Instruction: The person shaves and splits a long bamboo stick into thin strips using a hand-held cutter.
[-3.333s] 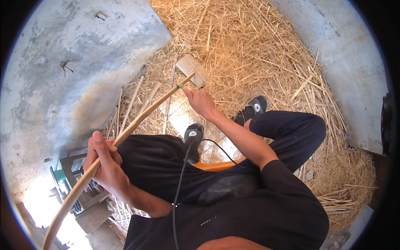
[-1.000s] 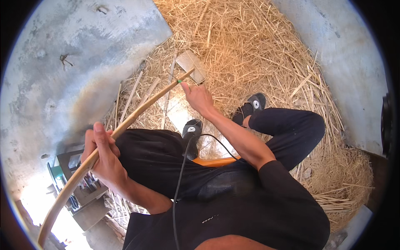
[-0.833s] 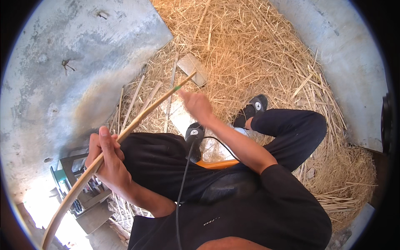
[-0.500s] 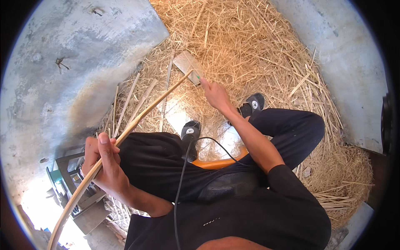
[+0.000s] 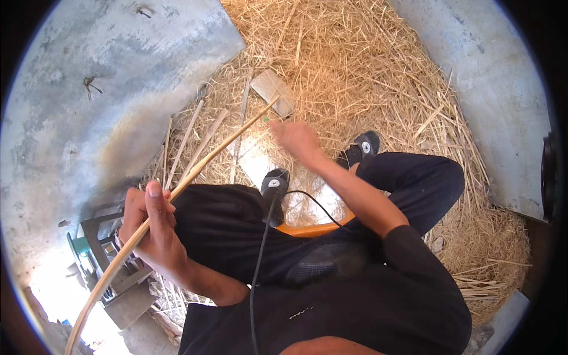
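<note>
A long, slightly bent bamboo strip (image 5: 220, 148) runs from the lower left edge up to the middle of the view. My left hand (image 5: 149, 228) is closed around it, thumb on top, above my left thigh. Out near the strip's far end is my right hand (image 5: 297, 142), fingers curled closed. A small bit of green shows at its fingertips, close beside the strip; the rest of what it holds is too small to make out. Past the strip's tip lies a flat grey board (image 5: 271, 89) on the shavings.
Straw-like shavings (image 5: 355, 65) cover the floor, with several loose strips (image 5: 188, 139) on the left. Grey walls (image 5: 136, 71) rise at both sides. A dark frame (image 5: 94, 239) stands at lower left. A black cable (image 5: 258, 260) crosses my lap, and something orange (image 5: 313, 229) sits between my legs.
My right hand has moved left and slightly nearer to me, bringing the green bit back along the strip from its tip. My left hand keeps its grip, barely shifted.
</note>
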The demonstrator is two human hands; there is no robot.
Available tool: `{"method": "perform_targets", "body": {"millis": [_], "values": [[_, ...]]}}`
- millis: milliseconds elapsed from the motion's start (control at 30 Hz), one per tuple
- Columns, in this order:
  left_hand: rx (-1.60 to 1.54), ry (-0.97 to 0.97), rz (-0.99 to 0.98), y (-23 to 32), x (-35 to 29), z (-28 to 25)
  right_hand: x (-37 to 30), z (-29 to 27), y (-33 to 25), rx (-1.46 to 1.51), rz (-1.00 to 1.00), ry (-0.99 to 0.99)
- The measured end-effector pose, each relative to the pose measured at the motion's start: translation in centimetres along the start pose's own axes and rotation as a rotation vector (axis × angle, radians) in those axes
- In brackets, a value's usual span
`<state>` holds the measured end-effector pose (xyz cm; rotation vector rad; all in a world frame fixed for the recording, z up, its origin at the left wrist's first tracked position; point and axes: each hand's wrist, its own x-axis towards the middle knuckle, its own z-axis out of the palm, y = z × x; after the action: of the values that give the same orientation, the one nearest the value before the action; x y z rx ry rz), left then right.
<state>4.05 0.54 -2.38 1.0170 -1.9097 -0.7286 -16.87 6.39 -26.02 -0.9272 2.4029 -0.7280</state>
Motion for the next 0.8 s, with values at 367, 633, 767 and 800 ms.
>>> {"method": "perform_targets", "body": {"millis": [367,633,767,800], "values": [[-0.026,0.007,-0.031,-0.2,-0.1,-0.2,0.1,1.9,1.0,0.011,-0.241,-0.076],[-0.086,0.113,-0.171,-0.2,-0.2,0.1,2.6,1.8,1.2,-0.015,0.037,0.038],[-0.036,0.058,-0.052,-0.5,-0.3,0.0,1.5,1.5,-0.6,0.183,-0.09,0.087],[-0.034,0.052,-0.058,-0.6,-0.2,0.0,1.4,1.8,-0.6,0.174,-0.11,0.041]]}}
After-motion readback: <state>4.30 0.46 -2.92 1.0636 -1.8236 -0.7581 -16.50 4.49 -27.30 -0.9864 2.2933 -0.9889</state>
